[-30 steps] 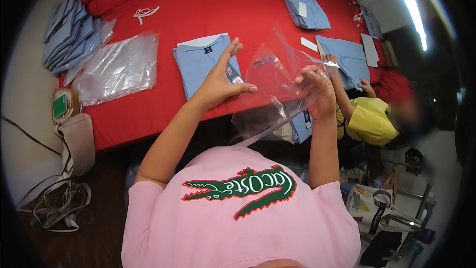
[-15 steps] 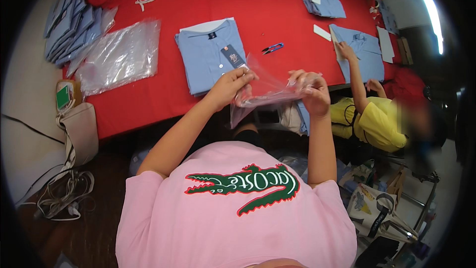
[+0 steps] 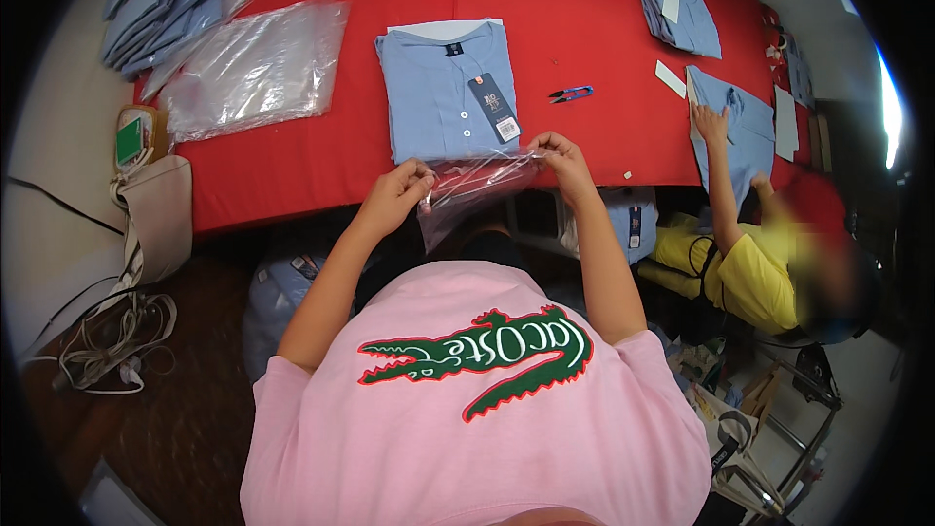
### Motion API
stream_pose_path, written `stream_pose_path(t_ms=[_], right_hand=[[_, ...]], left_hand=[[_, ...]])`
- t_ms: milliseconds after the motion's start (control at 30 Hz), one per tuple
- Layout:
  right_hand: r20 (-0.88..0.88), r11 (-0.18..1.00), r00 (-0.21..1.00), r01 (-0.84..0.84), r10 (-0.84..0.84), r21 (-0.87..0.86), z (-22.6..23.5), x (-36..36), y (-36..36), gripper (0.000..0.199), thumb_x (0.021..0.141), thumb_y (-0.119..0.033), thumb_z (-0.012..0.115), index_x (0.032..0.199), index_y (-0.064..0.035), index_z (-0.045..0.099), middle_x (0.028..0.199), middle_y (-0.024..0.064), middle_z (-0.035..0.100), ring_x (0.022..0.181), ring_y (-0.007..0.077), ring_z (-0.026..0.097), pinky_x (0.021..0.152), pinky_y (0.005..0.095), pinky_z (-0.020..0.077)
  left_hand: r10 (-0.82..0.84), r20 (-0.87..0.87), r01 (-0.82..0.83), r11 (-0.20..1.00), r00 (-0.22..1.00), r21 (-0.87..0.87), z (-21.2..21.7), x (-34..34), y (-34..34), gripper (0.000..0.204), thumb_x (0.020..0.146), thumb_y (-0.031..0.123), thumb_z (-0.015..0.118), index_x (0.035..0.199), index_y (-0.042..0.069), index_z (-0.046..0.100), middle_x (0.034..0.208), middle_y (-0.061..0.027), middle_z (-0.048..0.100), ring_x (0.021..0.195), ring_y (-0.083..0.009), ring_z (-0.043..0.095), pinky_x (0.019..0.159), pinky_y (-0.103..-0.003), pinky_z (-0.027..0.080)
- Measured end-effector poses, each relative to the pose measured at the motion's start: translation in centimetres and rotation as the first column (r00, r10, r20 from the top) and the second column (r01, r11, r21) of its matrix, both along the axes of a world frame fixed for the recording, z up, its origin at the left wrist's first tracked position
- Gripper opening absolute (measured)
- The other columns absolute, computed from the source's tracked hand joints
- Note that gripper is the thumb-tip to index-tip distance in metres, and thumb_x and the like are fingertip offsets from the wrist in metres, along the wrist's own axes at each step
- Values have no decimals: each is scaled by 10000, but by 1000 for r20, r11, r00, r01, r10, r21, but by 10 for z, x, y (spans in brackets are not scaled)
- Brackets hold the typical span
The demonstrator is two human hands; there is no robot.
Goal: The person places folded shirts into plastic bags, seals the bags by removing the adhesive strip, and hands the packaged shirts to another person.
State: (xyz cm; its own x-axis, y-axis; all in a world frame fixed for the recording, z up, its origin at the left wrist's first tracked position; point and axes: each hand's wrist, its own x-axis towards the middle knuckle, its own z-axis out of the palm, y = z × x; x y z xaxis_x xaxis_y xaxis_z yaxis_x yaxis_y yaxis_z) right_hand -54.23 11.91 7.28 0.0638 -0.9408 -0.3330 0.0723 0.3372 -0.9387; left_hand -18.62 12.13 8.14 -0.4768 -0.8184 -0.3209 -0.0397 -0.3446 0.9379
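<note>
Between my two hands a clear plastic bag (image 3: pixel 477 183) is stretched at its opening, just at the near end of a folded blue shirt (image 3: pixel 419 88). My left hand (image 3: pixel 401 193) pinches the bag's left corner. Its right corner is gripped by my right hand (image 3: pixel 563 164). The shirt lies flat on the red tablecloth (image 3: pixel 360 170), with white card showing behind its collar. A dark hang tag (image 3: pixel 495 102) rests on the shirt's right side. The bag's lower part hangs over the table edge.
Clear bags (image 3: pixel 258 68) lie stacked at left, beside piled folded shirts (image 3: pixel 161 5). Blue thread snips (image 3: pixel 572 93) sit right of the shirt. At far right a co-worker in a yellow top (image 3: pixel 750 282) handles another blue shirt (image 3: pixel 740 127). Cables (image 3: pixel 117 351) hang at lower left.
My hands have spread apart and drawn the bag's opening wide at the shirt's near end. The hang tag now lies straighter on the shirt. The view has shifted slightly.
</note>
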Motion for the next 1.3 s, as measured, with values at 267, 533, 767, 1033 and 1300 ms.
stream_pose_path(t_ms=[267, 533, 767, 1033, 1300], right_hand=[[-76, 984, 996, 51, -38, 168, -11, -7, -51, 120, 965, 16, 653, 1069, 8, 712, 843, 42, 709, 656, 83, 615, 587, 242, 504], [113, 936, 984, -168, 139, 310, 10, -22, -41, 50, 988, -4, 672, 1008, -10, 626, 938, 154, 760, 798, 193, 766, 680, 303, 637], [288, 920, 954, -183, 82, 347, -9, -20, -44, 25, 1026, -17, 590, 1051, -16, 591, 1006, 199, 758, 905, 267, 795, 820, 357, 666], [270, 928, 953, -219, 137, 301, -11, -17, -71, 42, 1012, -78, 632, 1006, -47, 660, 912, 74, 732, 779, 170, 723, 723, 307, 611], [277, 976, 960, -100, 44, 193, -1, -18, -112, 34, 970, -71, 727, 968, -64, 693, 830, 17, 702, 643, 77, 612, 578, 240, 489]], left_hand=[[151, 512, 10, 955, 846, -297, 13, -12, -7, 196, 1036, 195, 686, 1043, 2, 653, 813, -81, 718, 763, -132, 668, 707, -297, 512], [429, -154, -370, 878, 890, 304, -2, -25, 11, 86, 1040, 142, 673, 1047, 57, 678, 1021, -15, 720, 1008, -151, 690, 900, -309, 520], [582, -305, -358, 753, 754, 553, 10, -63, 3, 80, 1041, 129, 667, 1092, 67, 674, 1121, -30, 707, 1140, -178, 682, 1067, -366, 522], [723, -63, -655, 656, 688, 375, 4, -73, -7, 53, 1025, 128, 685, 1032, 75, 682, 1071, -20, 683, 1037, -140, 648, 1008, -373, 519], [757, -198, -664, 645, 622, 380, 14, -73, -12, 59, 1037, 142, 679, 1034, 85, 667, 1015, -17, 669, 1006, -141, 653, 934, -343, 520]])
